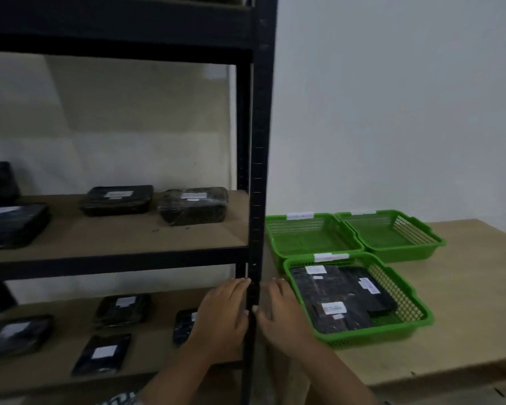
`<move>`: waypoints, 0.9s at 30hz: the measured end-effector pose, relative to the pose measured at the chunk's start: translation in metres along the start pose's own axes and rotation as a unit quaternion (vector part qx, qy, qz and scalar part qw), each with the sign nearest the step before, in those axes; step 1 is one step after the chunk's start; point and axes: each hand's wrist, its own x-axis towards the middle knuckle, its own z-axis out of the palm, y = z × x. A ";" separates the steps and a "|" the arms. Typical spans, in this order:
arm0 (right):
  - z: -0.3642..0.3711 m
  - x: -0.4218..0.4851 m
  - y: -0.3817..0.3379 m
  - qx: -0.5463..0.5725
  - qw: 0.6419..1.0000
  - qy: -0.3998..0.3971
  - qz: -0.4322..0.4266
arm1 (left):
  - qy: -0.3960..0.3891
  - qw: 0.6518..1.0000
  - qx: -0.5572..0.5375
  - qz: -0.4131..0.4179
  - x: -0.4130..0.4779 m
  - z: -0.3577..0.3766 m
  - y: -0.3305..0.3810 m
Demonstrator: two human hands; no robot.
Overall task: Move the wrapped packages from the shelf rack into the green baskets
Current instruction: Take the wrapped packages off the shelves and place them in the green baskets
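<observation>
- While left hand [222, 314] and right hand [282, 315] spread flat, holding nothing, a black metal post [257, 171] stands between them.
- Shiny wrapped packs [342, 299] lie in one green holey basket [392, 331].

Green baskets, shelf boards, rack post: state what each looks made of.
Green baskets: likely moulded plastic, glossy, with lattice walls. Shelf boards: probably particleboard or fibreboard, matte tan, unfinished. Rack post: apparently black painted metal, slotted along its face.

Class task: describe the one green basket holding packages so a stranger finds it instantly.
Right of the black shelf rack stands a wooden table with three green baskets. Take the basket nearest the viewer, in front of the other two; it alone holds black wrapped packages.
</observation>
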 end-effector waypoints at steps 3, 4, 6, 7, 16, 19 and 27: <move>0.010 0.003 -0.041 0.015 0.998 0.002 -0.053 | 0.037 0.999 0.031 -0.019 -0.014 -0.035 -0.027; 0.012 0.006 -0.054 0.016 0.998 0.010 -0.066 | 0.042 0.998 0.039 -0.027 -0.016 -0.046 -0.036; 0.015 0.017 -0.076 0.017 0.996 0.023 -0.090 | 0.051 0.997 0.049 -0.040 -0.016 -0.069 -0.053; 0.016 0.024 -0.085 0.015 0.995 0.026 -0.100 | 0.056 0.996 0.060 -0.046 -0.014 -0.079 -0.061; 0.017 0.117 -0.126 -0.106 0.979 0.076 -0.158 | 0.076 0.984 0.135 -0.087 0.033 -0.124 -0.130; 0.017 0.153 -0.126 -0.154 0.971 0.096 -0.156 | 0.071 0.984 0.131 -0.093 0.049 -0.126 -0.152; 0.031 0.214 -0.107 -0.173 0.979 0.075 -0.080 | 0.032 0.981 0.150 -0.117 0.067 -0.105 -0.206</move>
